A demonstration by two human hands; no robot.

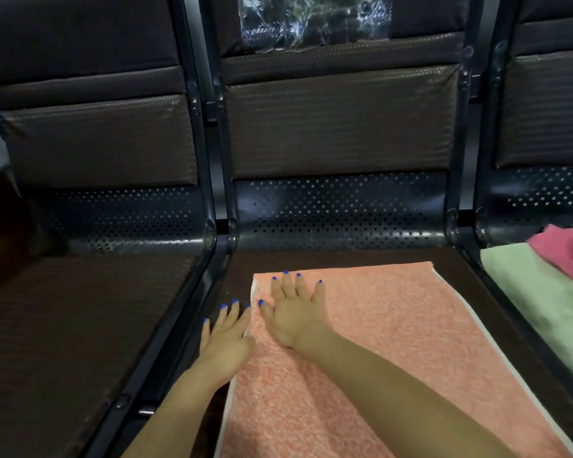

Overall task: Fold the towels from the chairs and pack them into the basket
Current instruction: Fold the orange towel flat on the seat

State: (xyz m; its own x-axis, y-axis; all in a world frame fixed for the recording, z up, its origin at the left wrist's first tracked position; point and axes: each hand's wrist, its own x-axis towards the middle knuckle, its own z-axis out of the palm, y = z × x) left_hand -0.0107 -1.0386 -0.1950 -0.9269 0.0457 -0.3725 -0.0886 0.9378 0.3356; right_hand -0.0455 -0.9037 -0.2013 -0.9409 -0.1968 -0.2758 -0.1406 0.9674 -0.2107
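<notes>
On the middle chair seat (235, 276), straight, spread fingers of the right hand (295, 312) press flat on the orange towel (394, 342); the left hand (225, 338), fingers straight, lies along its left edge. Green towel (543, 299) and pink towel (566, 246) lie on the right chair.

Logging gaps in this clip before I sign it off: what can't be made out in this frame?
- Basket: nowhere in the head view.
- Orange towel: near end cut off by the bottom edge; fold count unclear.
- Green towel and pink cloth: cut by the right edge.
- Left hand: whether it grips the towel's edge is unclear.
- Clear plastic: cut off at the top edge.
</notes>
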